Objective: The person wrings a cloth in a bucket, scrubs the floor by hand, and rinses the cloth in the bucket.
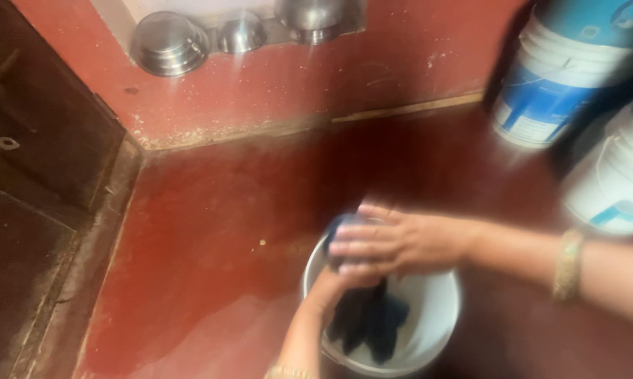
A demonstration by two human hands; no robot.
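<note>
Both my hands are closed on a dark blue cloth (368,319) above a small white bucket (444,309) that stands on the red floor. My right hand (394,242) reaches in from the right with a gold bangle on its wrist and covers the upper end of the cloth. Coming up from the bottom edge, my left hand (325,286) grips the cloth just below it. The cloth's lower part hangs down inside the bucket. The whole view is blurred.
Three steel bowls (169,43) sit upside down on a ledge at the top. Two large white and blue buckets (556,84) stand at the right. A dark door and threshold (29,147) fill the left side. The red floor (211,231) looks wet near the bucket.
</note>
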